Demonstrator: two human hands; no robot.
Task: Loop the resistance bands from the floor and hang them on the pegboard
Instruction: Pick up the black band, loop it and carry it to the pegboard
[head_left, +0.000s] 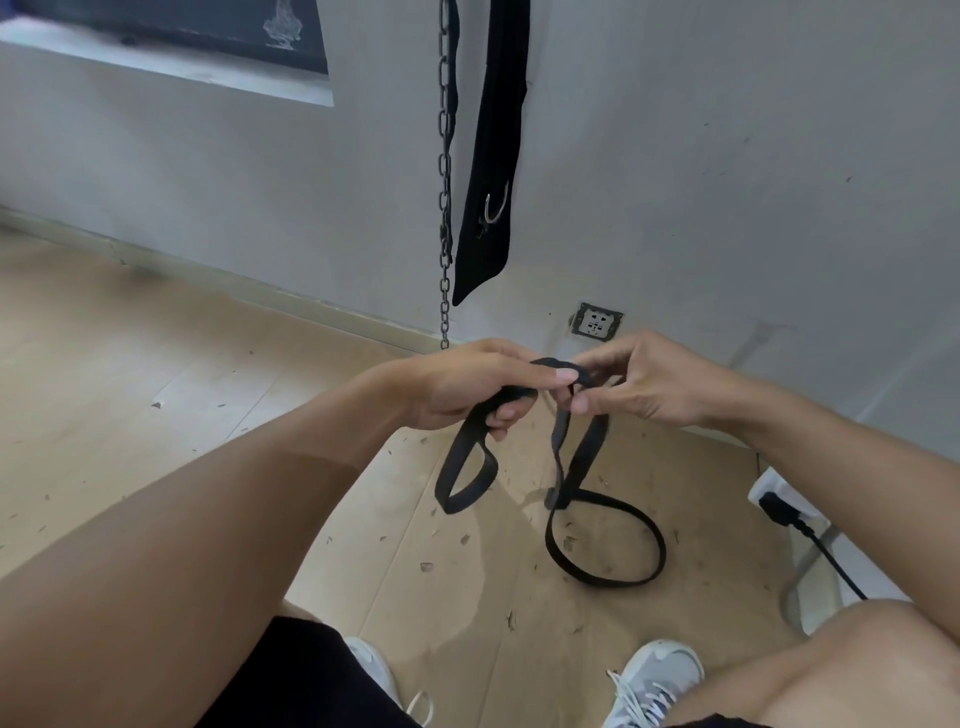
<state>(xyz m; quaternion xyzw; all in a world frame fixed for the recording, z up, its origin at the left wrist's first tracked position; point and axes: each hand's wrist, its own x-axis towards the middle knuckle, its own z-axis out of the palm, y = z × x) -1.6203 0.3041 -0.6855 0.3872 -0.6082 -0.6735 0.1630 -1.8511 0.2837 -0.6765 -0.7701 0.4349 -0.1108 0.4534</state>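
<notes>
Left hand (462, 387) grips black resistance band (605, 540), fingers curled round gathered loops; right hand (631, 384) pinches the top (far loop rests on the wooden floor (130, 374)).

In the frame centre the left hand (467, 387) and right hand (639, 382) hold the resistance band (605, 540); chain (444, 208) and strap (491, 156) hang above them.

Both bare forearms reach forward and meet in front of the body. The left hand (457, 387) curls its fingers round a black flat elastic band (605, 530), thumb on top. The right hand (631, 382) pinches the same band between thumb and fingertips.
</notes>
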